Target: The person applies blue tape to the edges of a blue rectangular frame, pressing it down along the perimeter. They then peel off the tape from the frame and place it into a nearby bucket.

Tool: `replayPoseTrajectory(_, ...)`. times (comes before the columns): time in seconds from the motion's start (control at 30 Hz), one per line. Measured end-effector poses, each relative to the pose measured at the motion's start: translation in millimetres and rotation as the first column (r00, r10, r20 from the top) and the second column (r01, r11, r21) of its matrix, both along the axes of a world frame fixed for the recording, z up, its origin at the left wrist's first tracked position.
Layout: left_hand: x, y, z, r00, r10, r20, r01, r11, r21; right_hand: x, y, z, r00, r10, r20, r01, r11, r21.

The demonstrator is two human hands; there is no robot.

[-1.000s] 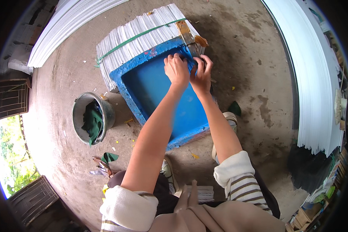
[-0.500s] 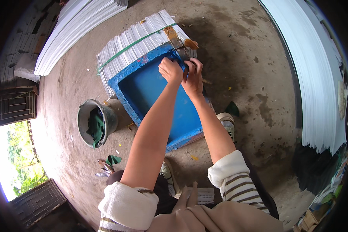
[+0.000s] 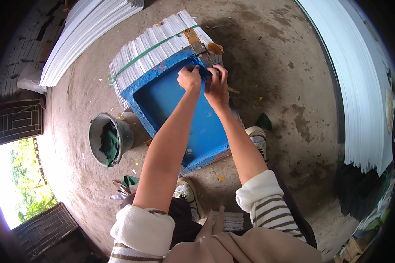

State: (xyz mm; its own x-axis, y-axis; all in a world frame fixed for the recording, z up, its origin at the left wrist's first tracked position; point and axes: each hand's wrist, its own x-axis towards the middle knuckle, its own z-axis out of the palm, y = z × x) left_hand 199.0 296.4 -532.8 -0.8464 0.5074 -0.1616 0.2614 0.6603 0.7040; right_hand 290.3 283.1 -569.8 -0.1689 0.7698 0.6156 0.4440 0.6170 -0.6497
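Observation:
A rectangular blue frame (image 3: 160,70), caked with paint and resembling a printing screen, rests in front of me with a smooth blue panel (image 3: 197,127) inside. My left hand (image 3: 190,79) is closed at the frame's inner far right corner, thumb upward; what its fingers hold is too small to make out. Beside it, my right hand (image 3: 217,85) curls its fingers over the frame's right rim near the same corner. A worn metal bracket (image 3: 202,51) with brown tape sits just beyond both hands. Under the frame's far side lies a bundle of white sheets (image 3: 145,48) with a green strap.
A grey bucket (image 3: 126,136) holding dark green cloth stands left of the frame. Tall stacks of white sheets (image 3: 353,79) line the right side, with more sheets (image 3: 92,33) at far left. Green scraps (image 3: 263,122) lie on the stained concrete floor. My shoes (image 3: 256,138) flank the frame's near side.
My left hand has shifted slightly left and turned, its thumb now showing. My right hand has moved only a little. The frame's near edge shows slightly farther left.

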Motion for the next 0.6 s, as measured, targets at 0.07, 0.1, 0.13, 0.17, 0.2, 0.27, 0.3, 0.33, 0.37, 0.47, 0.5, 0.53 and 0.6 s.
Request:
replayPoseTrajectory(0.07,-3.6,-1.5,-0.4,0.999,0.001,0.034,-0.001,1.000,-0.006,-1.1,-0.5,-0.1,1.000,-0.008,0.018,0.007,0.999,0.048)
replayPoseTrajectory(0.1,-3.5,-1.9,0.1,0.999,0.003,0.053,-0.002,1.000,-0.004,-0.4,-0.3,-0.6,0.999,-0.013,0.030,0.011,0.997,0.073)
replayPoseTrajectory(0.13,-3.5,-2.4,0.7,0.998,0.004,0.070,-0.004,1.000,-0.003,-0.1,0.0,-1.2,0.999,-0.015,0.029,0.012,0.997,0.079)
replayPoseTrajectory(0.17,-3.4,-2.9,1.2,0.995,0.007,0.095,-0.009,1.000,0.012,-0.1,0.4,-1.7,0.999,-0.016,0.029,0.014,0.996,0.085)
replayPoseTrajectory(0.2,-3.7,-3.9,1.1,0.993,0.011,0.118,-0.014,1.000,0.028,-0.5,0.4,-2.2,0.999,-0.017,0.028,0.014,0.996,0.091)
replayPoseTrajectory(0.27,-4.0,-5.4,0.8,0.987,0.013,0.163,-0.021,0.999,0.049,-1.2,0.2,-3.3,1.000,-0.011,-0.007,0.011,1.000,0.027)
replayPoseTrajectory(0.3,-5.0,-6.1,1.6,0.983,0.012,0.181,-0.022,0.998,0.055,-2.6,-0.2,-4.1,1.000,-0.008,-0.027,0.008,1.000,-0.005)
replayPoseTrajectory(0.33,-5.6,-6.7,2.2,0.980,0.011,0.199,-0.023,0.998,0.061,-3.2,-0.1,-4.9,0.999,-0.006,-0.036,0.005,1.000,-0.020)
replayPoseTrajectory(0.37,-5.3,-6.6,2.7,0.982,0.011,0.186,-0.020,0.999,0.048,-2.8,0.2,-5.7,0.999,-0.004,-0.046,0.003,0.999,-0.035)
replayPoseTrajectory(0.47,2.2,-2.5,4.8,0.995,0.032,0.097,-0.034,0.999,0.016,0.4,0.4,-6.4,1.000,0.006,0.023,-0.004,0.997,-0.071)
replayPoseTrajectory(0.5,7.9,0.1,1.7,0.998,0.057,0.035,-0.058,0.998,0.017,1.1,1.3,-5.0,0.998,0.011,0.060,-0.007,0.997,-0.077)
replayPoseTrajectory(0.53,12.1,2.4,-1.0,0.996,0.082,-0.026,-0.081,0.997,0.019,1.0,1.1,-3.7,0.992,0.002,0.123,-0.001,1.000,-0.010)
replayPoseTrajectory(0.6,20.0,1.0,-6.0,0.988,0.120,-0.097,-0.109,0.988,0.108,2.3,-0.3,-1.9,0.968,-0.034,0.250,0.003,0.993,0.122)
